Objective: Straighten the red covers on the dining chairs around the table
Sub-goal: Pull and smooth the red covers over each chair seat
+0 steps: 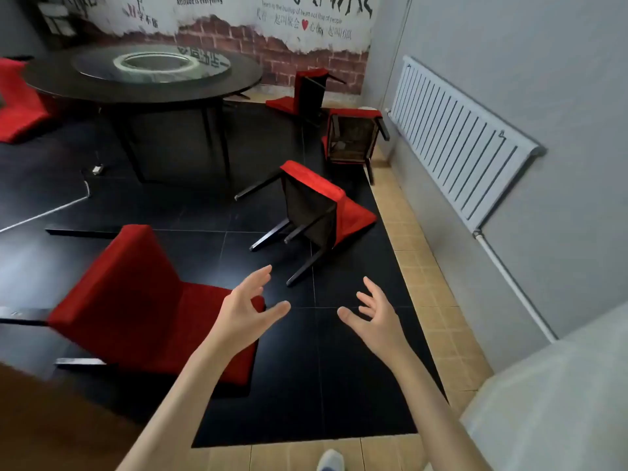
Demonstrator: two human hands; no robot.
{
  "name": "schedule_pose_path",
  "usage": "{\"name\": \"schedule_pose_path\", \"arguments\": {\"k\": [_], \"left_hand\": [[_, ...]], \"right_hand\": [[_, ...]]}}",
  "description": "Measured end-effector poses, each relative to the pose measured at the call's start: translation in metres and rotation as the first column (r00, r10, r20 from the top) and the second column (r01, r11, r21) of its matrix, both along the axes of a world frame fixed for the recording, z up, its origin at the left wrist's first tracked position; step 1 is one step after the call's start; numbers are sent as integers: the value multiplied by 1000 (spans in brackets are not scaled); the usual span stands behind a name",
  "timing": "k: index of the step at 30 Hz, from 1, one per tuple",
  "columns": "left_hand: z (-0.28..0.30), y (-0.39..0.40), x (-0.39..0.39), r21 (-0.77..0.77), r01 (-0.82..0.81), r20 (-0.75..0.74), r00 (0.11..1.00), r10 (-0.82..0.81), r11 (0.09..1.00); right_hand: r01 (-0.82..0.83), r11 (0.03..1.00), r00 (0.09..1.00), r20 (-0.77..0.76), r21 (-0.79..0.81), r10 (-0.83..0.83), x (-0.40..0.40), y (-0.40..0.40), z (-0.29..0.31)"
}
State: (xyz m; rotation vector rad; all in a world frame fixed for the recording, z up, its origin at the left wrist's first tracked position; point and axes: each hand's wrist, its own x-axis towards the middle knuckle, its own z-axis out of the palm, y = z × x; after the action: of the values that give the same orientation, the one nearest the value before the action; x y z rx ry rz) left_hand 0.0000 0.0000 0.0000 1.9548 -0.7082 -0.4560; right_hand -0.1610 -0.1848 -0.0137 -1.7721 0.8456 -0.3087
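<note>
Several dining chairs with red covers lie tipped over on the black floor. The nearest red chair [136,300] lies on its side at the left, seat and back facing me. A second tipped chair [316,205] lies ahead with its dark underside and legs pointing at me. Two more, one chair [353,134] near the radiator and another chair [306,93] by the brick wall, lie farther back. My left hand [248,307] hovers above the near chair's seat edge, fingers spread, holding nothing. My right hand [373,314] is held out over bare floor, also spread and holding nothing.
A round dark table [61,83] with a glass turntable stands at the back left, another red chair [17,100] beside it. A white radiator [455,137] hangs on the right wall. A cable and adapter [97,169] lie on the floor. A tan tile strip runs along the right.
</note>
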Motion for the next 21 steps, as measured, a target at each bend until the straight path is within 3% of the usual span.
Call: {"name": "schedule_pose_path", "arguments": {"k": [11,21], "left_hand": [[-11,-117,64,31,-175,-23,984,176,984],[-31,-258,118,52,-148,-76,986,151,988]], "right_hand": [[-77,993,997,-11,86,78,74,-133,-24],[5,985,999,-50,171,4,123,-272,-38]]}}
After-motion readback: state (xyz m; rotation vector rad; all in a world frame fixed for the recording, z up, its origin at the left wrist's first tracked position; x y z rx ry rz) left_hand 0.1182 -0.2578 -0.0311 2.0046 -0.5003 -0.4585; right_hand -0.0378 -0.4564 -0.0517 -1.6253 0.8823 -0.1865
